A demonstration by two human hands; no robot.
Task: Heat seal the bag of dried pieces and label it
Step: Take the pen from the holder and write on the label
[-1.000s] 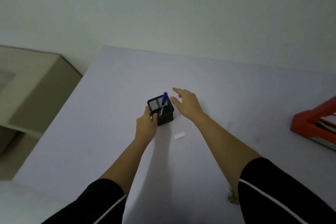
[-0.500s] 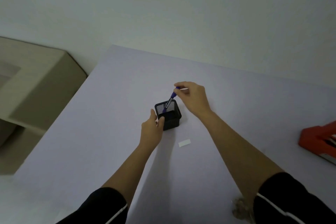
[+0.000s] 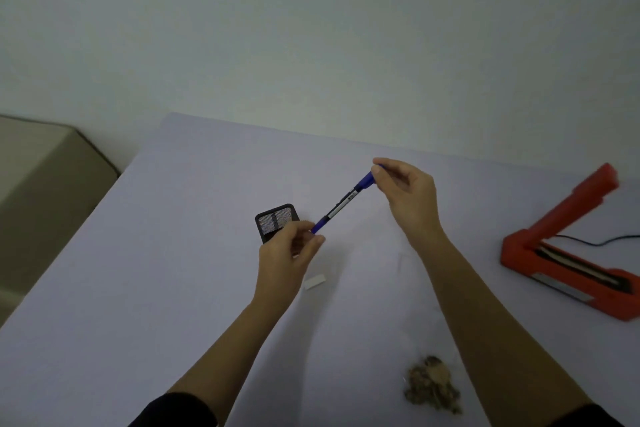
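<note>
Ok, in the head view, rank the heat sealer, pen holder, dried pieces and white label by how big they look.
Largest: heat sealer, clearly.
Next: dried pieces and pen holder. They look close in size, the pile is nearer the camera and the holder is partly hidden, so I have not ranked them.
Smallest: white label.

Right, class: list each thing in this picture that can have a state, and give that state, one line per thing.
pen: in the air, tilted; left hand grips its lower end, right hand pinches its upper end
pen holder: upright, nothing seen inside
heat sealer: arm raised, open
label: lying flat, loose
bag of dried pieces: lying down; whether it is sealed cannot be told
</note>
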